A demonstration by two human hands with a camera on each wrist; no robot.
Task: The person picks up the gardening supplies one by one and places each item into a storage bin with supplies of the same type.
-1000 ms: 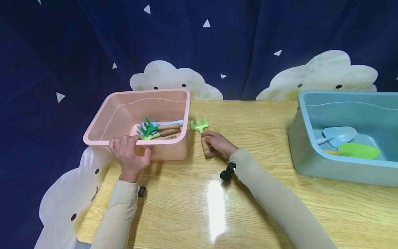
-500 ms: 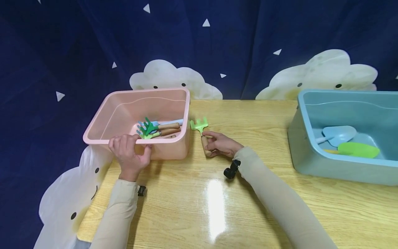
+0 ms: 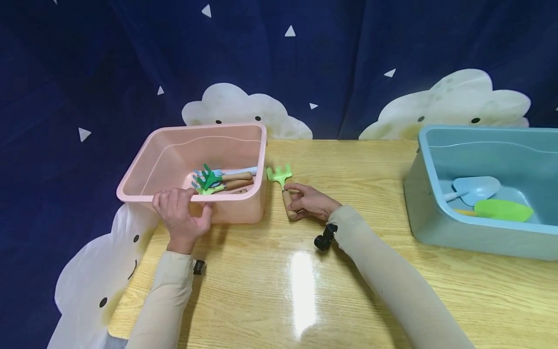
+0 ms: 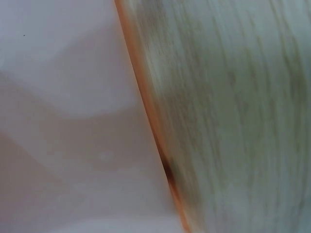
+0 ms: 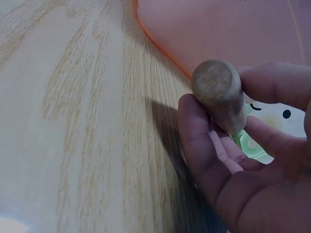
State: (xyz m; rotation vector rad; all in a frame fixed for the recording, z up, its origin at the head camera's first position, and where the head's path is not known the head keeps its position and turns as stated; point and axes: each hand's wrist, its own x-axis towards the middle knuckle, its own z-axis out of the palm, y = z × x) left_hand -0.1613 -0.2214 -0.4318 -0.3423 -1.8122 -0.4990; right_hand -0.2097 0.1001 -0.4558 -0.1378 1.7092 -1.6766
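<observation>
My left hand (image 3: 182, 218) grips the near rim of the pink bin (image 3: 124, 186), fingers hooked over it and thumb on the outer wall. In the left wrist view only the bin's wall (image 4: 82, 97) and the wood tabletop appear. To the right of that bin, my right hand (image 3: 311, 203) holds a light green toy hand rake (image 3: 280, 175) by its wooden handle (image 3: 287, 203), with its tines pointing away from me. The right wrist view shows fingers and thumb around the handle (image 5: 216, 82), its butt end facing the camera.
Several toy garden tools lie in the pink bin, among them a dark green rake (image 3: 210, 177). A blue bin (image 3: 425, 194) on the right holds a light blue shovel (image 3: 477, 189) and a green shovel (image 3: 503, 211). A dark blue curtain (image 3: 331, 63) hangs behind the table.
Compared with a second ago, my right hand and wrist have shifted slightly right along the rake's handle, and the fingers lie differently on it. The rake and my left hand look nearly unmoved.
</observation>
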